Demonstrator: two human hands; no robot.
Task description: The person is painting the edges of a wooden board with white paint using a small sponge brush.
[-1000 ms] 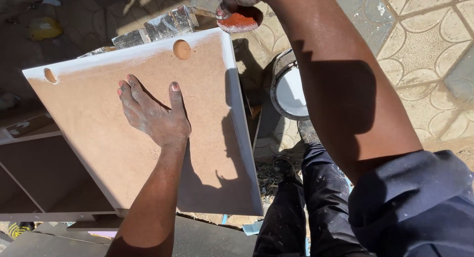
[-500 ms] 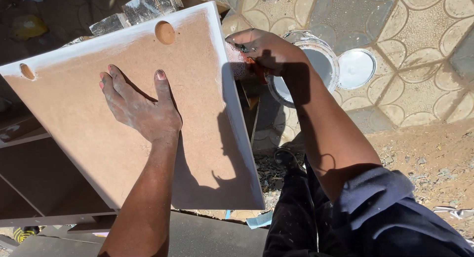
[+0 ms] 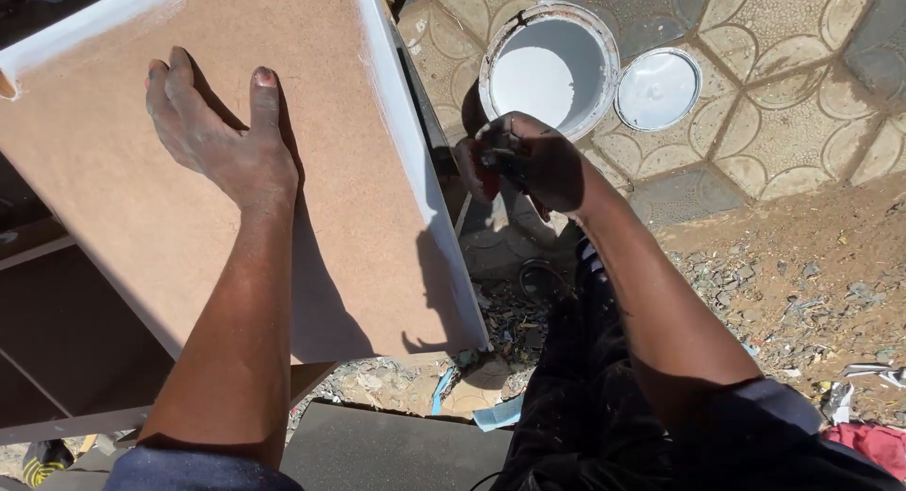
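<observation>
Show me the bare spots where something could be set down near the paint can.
Free: patterned tiles right of the lid, and bare board below the left hand. Crowded: the gap between the board edge and the paint can, where the right hand holds a red-handled tool; rubble litters the dirt.

The left hand [image 3: 212, 137] lies on the board [image 3: 359, 236]; right of the board stands the bucket [image 3: 604, 48], its lid [image 3: 658, 88] just beside.

Tight gap beside the board
Your right hand [image 3: 524, 161] sits hemmed between the board [image 3: 283, 170] edge and the open paint can [image 3: 547, 66]; its lid [image 3: 658, 88] lies just beyond, with bare tiles [image 3: 802, 38] past that.
</observation>
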